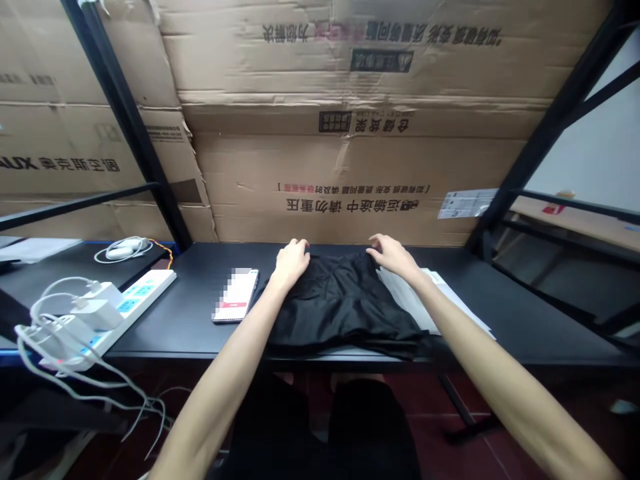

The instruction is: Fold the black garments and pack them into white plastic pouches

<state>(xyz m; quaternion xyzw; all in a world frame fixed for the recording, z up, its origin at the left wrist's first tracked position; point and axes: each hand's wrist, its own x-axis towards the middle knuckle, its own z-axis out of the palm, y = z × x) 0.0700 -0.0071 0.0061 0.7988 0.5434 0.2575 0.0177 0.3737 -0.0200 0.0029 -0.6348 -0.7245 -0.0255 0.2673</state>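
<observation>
A black, shiny cloth garment [345, 303], perhaps shorts or a skirt, lies spread and wrinkled on the dark table, its lower edge reaching the table's front edge. At its far left corner my left hand [293, 260] has its fingers curled and closed on the cloth edge. By the far right corner is my right hand [391, 255], the thumb at the cloth edge and the bent forefinger apart from it. White paper sheets [413, 300] lie partly under the right forearm and beside the garment.
Left of the garment lies a phone [237, 297] with a lit screen. A white power strip [135, 307] holds several plugged chargers, with cables hanging over the front edge. Cardboard [350, 160] walls the back between dark metal posts. More coiled cable [123, 250] lies far left.
</observation>
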